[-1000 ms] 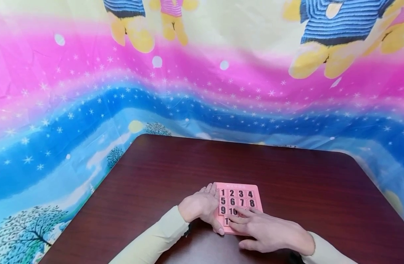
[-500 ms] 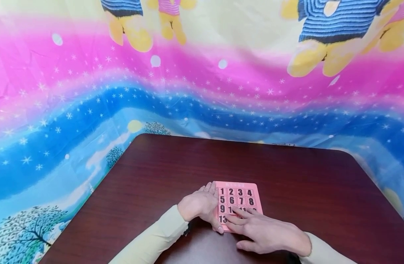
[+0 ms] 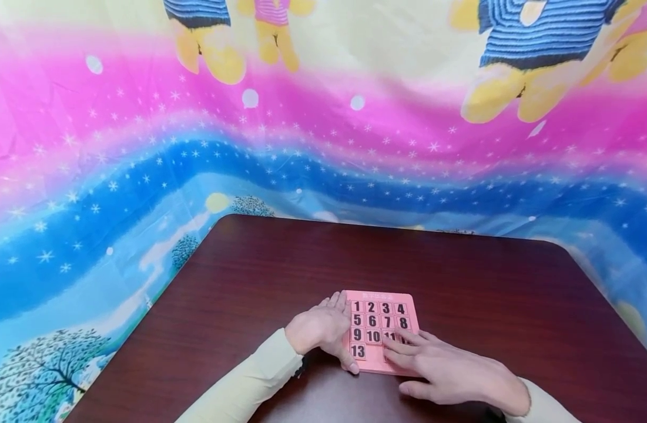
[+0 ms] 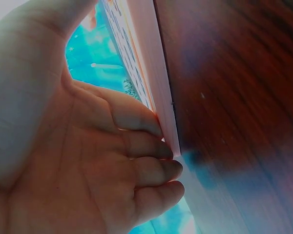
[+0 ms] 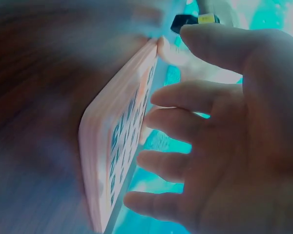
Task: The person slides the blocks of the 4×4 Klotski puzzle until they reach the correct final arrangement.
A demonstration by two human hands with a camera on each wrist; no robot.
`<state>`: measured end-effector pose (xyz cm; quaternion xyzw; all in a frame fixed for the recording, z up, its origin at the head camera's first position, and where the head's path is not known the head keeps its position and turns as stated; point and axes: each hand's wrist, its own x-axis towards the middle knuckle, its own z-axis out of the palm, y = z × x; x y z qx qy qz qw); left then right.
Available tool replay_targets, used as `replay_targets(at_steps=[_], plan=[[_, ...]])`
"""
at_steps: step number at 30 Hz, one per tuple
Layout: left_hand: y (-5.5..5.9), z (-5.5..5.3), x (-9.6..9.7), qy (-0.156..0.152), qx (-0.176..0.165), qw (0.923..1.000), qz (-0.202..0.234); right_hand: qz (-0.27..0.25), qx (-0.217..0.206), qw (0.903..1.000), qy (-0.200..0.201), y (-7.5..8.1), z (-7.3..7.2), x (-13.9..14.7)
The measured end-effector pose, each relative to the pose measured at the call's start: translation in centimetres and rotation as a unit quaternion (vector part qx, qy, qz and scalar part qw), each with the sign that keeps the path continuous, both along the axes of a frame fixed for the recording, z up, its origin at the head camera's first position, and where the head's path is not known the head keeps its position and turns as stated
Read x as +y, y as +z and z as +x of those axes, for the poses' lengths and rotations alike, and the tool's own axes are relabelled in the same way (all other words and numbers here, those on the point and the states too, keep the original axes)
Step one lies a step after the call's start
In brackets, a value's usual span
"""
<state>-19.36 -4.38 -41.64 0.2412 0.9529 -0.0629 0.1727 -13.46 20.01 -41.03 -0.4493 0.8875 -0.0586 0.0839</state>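
A pink number-slide puzzle lies on the table, its tiles reading 1 to 10 in rows from the top. Below the 9 is the 13 tile, with a bare pink slot to its right. My left hand rests along the puzzle's left side, thumb at the near-left corner; in the left wrist view its fingertips touch the puzzle's edge. My right hand lies over the lower right tiles with fingers extended. It partly covers the 11 tile and hides the tiles right of the slot.
The dark brown wooden table extends around the puzzle on all sides. Behind and to the left hangs a colourful printed cloth. A black band with a yellow patch shows in the right wrist view.
The 13 tile has slid left to the row's left end. My right hand first moved slightly left with it, then right, uncovering the slot beside it. My left hand stays put.
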Motion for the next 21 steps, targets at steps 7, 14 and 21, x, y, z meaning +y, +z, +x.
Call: replay_targets(at_steps=[7,14,21], plan=[[-0.2,-0.1,0.0,0.001,0.001,1.0,0.0,0.01,-0.056,0.9979,-0.03,0.0,0.1,1.5],[0.0,-0.3,0.1,-0.007,0.003,1.0,-0.001,0.014,-0.035,0.9991,-0.019,-0.2,0.2,1.6],[0.0,0.0,0.1,-0.001,-0.001,1.0,-0.005,0.015,-0.029,0.9994,-0.012,-0.5,0.4,1.5]])
